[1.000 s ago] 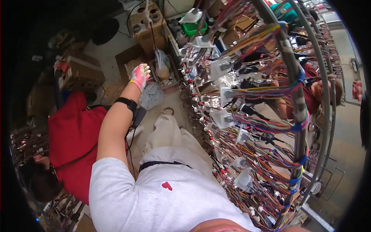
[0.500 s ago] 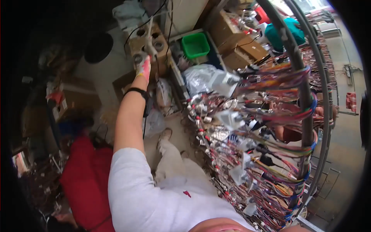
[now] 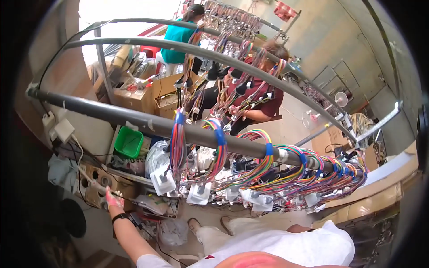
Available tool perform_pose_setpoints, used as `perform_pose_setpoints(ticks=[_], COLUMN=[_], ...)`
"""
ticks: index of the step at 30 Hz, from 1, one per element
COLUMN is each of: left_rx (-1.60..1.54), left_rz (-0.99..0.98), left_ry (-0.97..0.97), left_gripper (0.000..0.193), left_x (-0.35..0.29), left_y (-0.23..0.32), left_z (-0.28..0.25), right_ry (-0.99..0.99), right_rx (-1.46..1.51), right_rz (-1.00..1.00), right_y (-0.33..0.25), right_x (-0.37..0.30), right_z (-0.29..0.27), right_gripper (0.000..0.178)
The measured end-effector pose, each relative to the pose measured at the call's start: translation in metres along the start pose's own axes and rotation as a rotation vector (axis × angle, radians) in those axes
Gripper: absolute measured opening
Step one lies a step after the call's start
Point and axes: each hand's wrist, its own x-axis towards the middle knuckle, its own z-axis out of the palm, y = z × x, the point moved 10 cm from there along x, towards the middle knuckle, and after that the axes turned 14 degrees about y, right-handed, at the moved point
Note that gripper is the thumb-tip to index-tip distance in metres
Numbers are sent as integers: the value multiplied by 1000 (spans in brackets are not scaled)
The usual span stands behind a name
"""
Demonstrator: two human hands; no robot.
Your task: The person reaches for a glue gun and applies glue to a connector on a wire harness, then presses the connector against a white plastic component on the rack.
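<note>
My left arm stretches down to the left, a dark band at the wrist. My left hand point(image 3: 115, 199), in a thin glove with pink patches, is beside a cardboard box with round holes point(image 3: 106, 181). Its fingers look spread apart, and I make out nothing held in them. A long pale cord or tube point(image 3: 90, 177) runs down towards the fingertips; whether they touch is unclear. My right sleeve point(image 3: 333, 241) shows at the lower right, with my right hand out of sight. Bundles of coloured wires point(image 3: 220, 149) with blue ties and white connectors hang from a grey pipe rail point(image 3: 120, 114) in front of me.
A green plastic basket point(image 3: 129, 142) sits in a tray beyond the box. Clear plastic bags point(image 3: 174, 232) lie near my feet. Past the rails, one person in dark red point(image 3: 270, 100) sits handling wires and another in teal point(image 3: 174, 42) sits farther back. Open cartons point(image 3: 167, 96) stand between.
My view has swung right, bringing the rail and hanging wires across the middle and the two other people into sight. My left hand stays near the holed box.
</note>
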Motion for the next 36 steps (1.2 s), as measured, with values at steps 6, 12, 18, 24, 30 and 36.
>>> perform_pose_setpoints(ticks=[6, 12, 18, 24, 30, 36], left_rx=[-151, -391, -301, -104, 49, -147], left_rz=[-64, -61, 250, 496, 455, 232], left_ry=[-143, -538, -437, -364, -384, -385], left_gripper=[33, 23, 35, 33, 36, 31], left_x=[-22, -69, -210, -335, -346, -347], left_y=[4, 8, -30, -79, -110, -137], left_z=[3, 1, -4, -24, -18, -31], right_ry=[-40, -35, 65, -18, -44, -51], right_rx=[129, 760, 638, 853, 591, 514], right_rz=[64, 661, 701, 585, 415, 346], right_y=[5, 40, 19, 41, 99, 45], right_x=[-12, -7, 17, 55, 71, 39], right_z=[16, 29, -30, -10, 20, -25], right_gripper=[18, 29, 44, 58, 50, 46])
